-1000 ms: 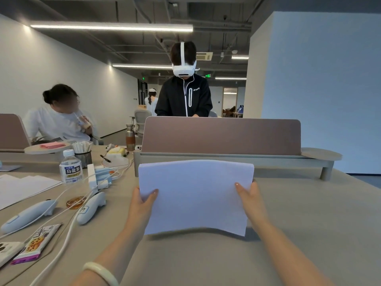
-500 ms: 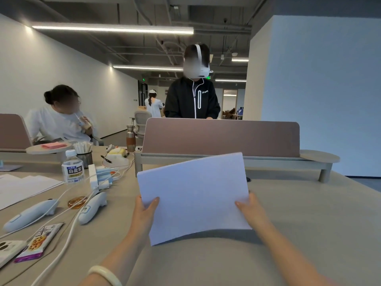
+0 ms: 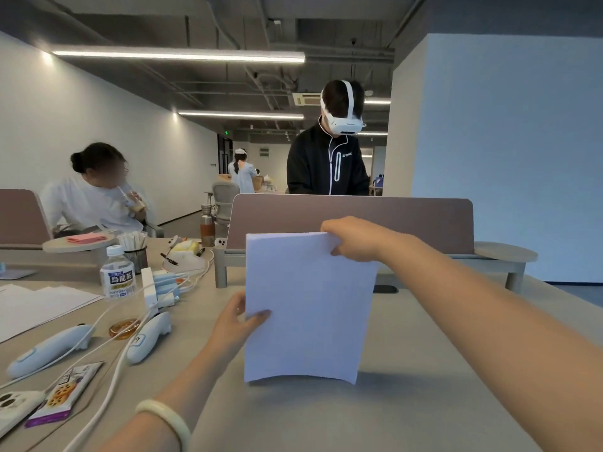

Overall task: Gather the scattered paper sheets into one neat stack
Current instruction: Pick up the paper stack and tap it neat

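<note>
One upright paper stack [image 3: 310, 308], left hand [image 3: 233, 326] fingers [image 3: 261, 315] pinching its side, right hand [image 3: 354, 238] gripping top, cup [image 3: 137, 258] holding sticks [image 3: 132, 239].

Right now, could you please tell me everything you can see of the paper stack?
The paper stack is plain white, blank on the near side, several sheets thick. It stands upright in portrait, lower edge bowed at or just above the table. The left hand pinches its left edge; the right hand grips its top right corner.
</note>
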Demonstrator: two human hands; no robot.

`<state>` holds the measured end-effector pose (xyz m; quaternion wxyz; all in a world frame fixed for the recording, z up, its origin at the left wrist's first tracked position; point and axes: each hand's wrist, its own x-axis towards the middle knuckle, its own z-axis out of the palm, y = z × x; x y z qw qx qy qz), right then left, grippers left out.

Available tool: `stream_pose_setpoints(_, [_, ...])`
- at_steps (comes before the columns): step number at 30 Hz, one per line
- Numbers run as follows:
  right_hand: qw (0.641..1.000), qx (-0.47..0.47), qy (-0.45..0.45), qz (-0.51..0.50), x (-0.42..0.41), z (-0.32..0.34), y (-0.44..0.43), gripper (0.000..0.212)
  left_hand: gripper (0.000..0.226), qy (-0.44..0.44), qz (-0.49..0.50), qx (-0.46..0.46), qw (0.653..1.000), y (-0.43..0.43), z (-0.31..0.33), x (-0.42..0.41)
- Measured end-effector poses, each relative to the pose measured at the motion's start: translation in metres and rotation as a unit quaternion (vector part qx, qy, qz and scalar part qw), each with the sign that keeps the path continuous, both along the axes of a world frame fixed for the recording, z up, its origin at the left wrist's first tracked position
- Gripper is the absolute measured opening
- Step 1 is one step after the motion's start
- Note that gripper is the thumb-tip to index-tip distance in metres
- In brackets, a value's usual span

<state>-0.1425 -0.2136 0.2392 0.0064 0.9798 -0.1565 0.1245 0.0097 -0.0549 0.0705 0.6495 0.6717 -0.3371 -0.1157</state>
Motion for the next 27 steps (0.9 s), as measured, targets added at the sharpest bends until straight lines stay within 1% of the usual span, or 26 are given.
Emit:
stream_pose_setpoints(2, [1.0,0.006,0.0,0.009,0.005,0.001,0.005,0.018,0.022,0.023,-0.014,-0.027,0.999,-0.001,-0.003,-0.001])
stream_pose_setpoints(4, [0.999,0.019,-0.026,0.012,0.006,0.001,0.002,0.017,0.018,0.032,-0.023,-0.051,0.998,-0.001,-0.005,-0.002])
stream_pose_setpoints(6, [0.994,0.047,-0.096,-0.002,-0.001,0.0,-0.005,0.027,0.021,0.038,-0.026,-0.059,0.997,-0.001,-0.005,-0.005])
stream_pose_setpoints(7, [0.984,0.09,-0.151,-0.01,-0.006,-0.003,-0.011,0.035,0.022,0.041,-0.028,-0.06,0.997,-0.002,-0.005,-0.005])
stream_pose_setpoints(8, [0.963,0.165,-0.212,-0.012,-0.012,-0.009,-0.017,0.045,0.023,0.045,-0.029,-0.063,0.997,-0.003,-0.005,-0.005])
stream_pose_setpoints(9, [0.928,0.263,-0.265,-0.009,-0.018,-0.02,-0.024,0.054,0.023,0.049,-0.028,-0.064,0.996,-0.004,-0.005,-0.004])
stream_pose_setpoints(10, [0.883,0.36,-0.3,0.0,-0.023,-0.036,-0.033,0.06,0.023,0.053,-0.026,-0.066,0.996,-0.005,-0.006,-0.002])
stream_pose_setpoints(11, [0.843,0.438,-0.311,0.014,-0.027,-0.055,-0.04,0.062,0.024,0.055,-0.024,-0.067,0.996,-0.006,-0.007,-0.002])
stream_pose_setpoints(12, [0.817,0.49,-0.303,0.026,-0.029,-0.078,-0.046,0.061,0.026,0.059,-0.021,-0.07,0.996,-0.007,-0.008,-0.001])
stream_pose_setpoints(14, [0.791,0.55,-0.265,0.022,-0.024,-0.122,-0.05,0.06,0.029,0.072,-0.006,-0.076,0.994,-0.01,-0.012,0.001])
stream_pose_setpoints(15, [0.778,0.572,-0.26,0.007,-0.019,-0.14,-0.045,0.056,0.03,0.081,0.003,-0.079,0.994,-0.012,-0.015,0.001])
stream_pose_setpoints(16, [0.766,0.584,-0.27,-0.006,-0.013,-0.156,-0.04,0.047,0.03,0.087,0.01,-0.087,0.992,-0.014,-0.017,0.0])
stream_pose_setpoints(18, [0.766,0.561,-0.31,-0.04,-0.001,-0.175,-0.031,0.034,0.026,0.082,0.031,-0.098,0.991,-0.02,-0.02,-0.003])
stream_pose_setpoints(20, [0.768,0.529,-0.355,-0.062,0.008,-0.175,-0.026,0.029,0.017,0.063,0.057,-0.108,0.99,-0.025,-0.017,-0.006])
stream_pose_setpoints(23, [0.759,0.517,-0.391,-0.061,0.009,-0.163,-0.019,0.022,0.015,0.058,0.071,-0.133,0.987,-0.028,-0.01,-0.007])
stream_pose_setpoints(27, [0.761,0.512,-0.388,-0.085,0.004,-0.177,-0.007,0.018,0.016,0.041,0.081,-0.113,0.99,-0.028,-0.021,-0.018])
